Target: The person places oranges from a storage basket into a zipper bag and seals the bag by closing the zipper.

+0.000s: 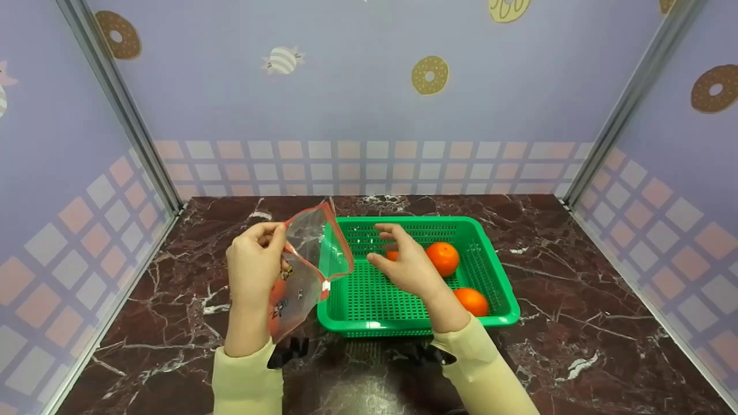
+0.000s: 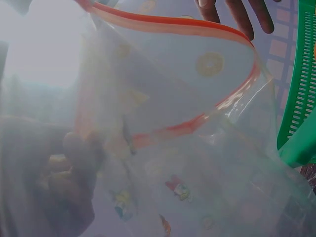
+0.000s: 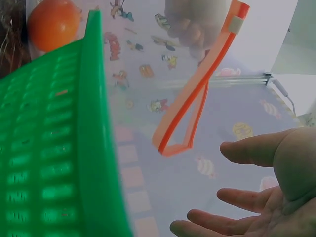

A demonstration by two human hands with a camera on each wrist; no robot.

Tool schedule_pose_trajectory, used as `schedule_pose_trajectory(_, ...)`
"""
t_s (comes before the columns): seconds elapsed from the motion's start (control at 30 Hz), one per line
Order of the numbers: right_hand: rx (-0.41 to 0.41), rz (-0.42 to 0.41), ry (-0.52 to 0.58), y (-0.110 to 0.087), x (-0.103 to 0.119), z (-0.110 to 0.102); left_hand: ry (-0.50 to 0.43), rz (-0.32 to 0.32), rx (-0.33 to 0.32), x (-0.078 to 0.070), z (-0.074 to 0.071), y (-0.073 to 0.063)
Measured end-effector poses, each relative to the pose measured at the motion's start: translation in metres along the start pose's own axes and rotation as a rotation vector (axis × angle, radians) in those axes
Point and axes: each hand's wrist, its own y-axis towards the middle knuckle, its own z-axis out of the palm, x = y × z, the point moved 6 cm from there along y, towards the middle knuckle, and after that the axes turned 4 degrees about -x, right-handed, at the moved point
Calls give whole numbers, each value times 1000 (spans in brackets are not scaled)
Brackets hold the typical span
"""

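My left hand [image 1: 251, 262] pinches the rim of a clear zip bag [image 1: 302, 305] with a red-orange zip edge and small cartoon prints. The bag's mouth gapes toward the right, and a white slider [image 3: 236, 24] sits at one end of the zip. Orange fruit [image 3: 53, 23] shows low in the bag. My right hand [image 1: 406, 265] is over the green basket [image 1: 501, 276], fingers spread and holding nothing, apart from the bag's mouth. Two oranges [image 1: 443, 259] [image 1: 471, 302] lie in the basket's right half; another orange [image 1: 392, 255] is mostly hidden behind my right hand.
The perforated basket stands on a dark red marbled tabletop [image 1: 576, 323], its left side partly behind the bag. Lilac walls [image 1: 357, 104] with doughnut and sweet prints enclose the table at the back and both sides, with metal posts [image 1: 611, 109] in the corners.
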Motion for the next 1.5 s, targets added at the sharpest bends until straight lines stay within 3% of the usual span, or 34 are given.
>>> schedule_pose_trajectory(0.57, 28, 32, -86, -15, -33, -30, 23, 6, -24, 0, -2, 1)
schedule_pose_trajectory(1.0, 50, 54, -272, -29, -53, -63, 8, 10, -10, 1, 0, 0)
schedule_pose_trajectory(1.5, 118, 219, -492, -33, -75, -84, -15, 26, -2, 0, -1, -1)
